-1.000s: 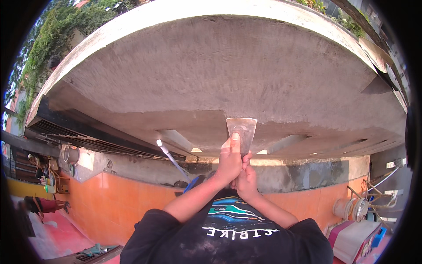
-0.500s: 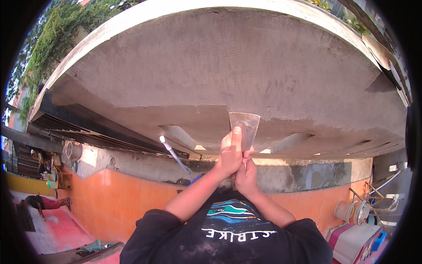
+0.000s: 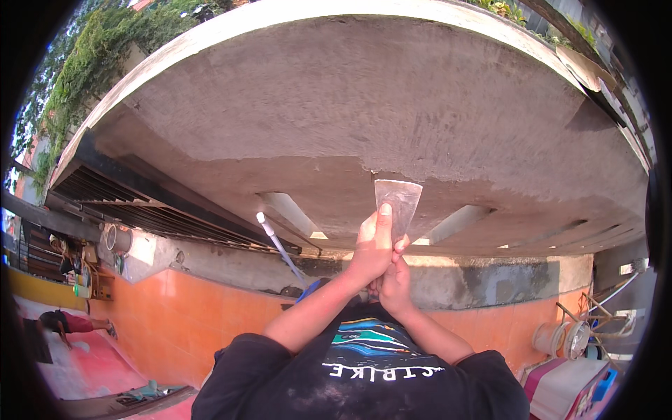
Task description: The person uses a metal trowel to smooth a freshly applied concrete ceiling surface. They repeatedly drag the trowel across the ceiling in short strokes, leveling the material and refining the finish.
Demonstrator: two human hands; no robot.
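A wide metal scraper stands with its broad edge upward against a grey plastered wall, where a paler rough coat borders a darker band. My left hand grips the scraper from below, its thumb lying on the metal blade. My right hand is wrapped round it just lower and to the right, partly behind my left wrist; the handle is mostly hidden by my fingers. Below the pale coat, long slot openings run through the plaster on either side of the blade.
A white pole stands left of my arms. A black metal grille runs along the left. Orange tiled flooring lies below. Another person in red shorts is at far left. Buckets and a white-and-purple box sit at lower right.
The scraper and both hands have shifted slightly up and to the right along the wall, still gripped the same way. The other person at far left has changed posture a little.
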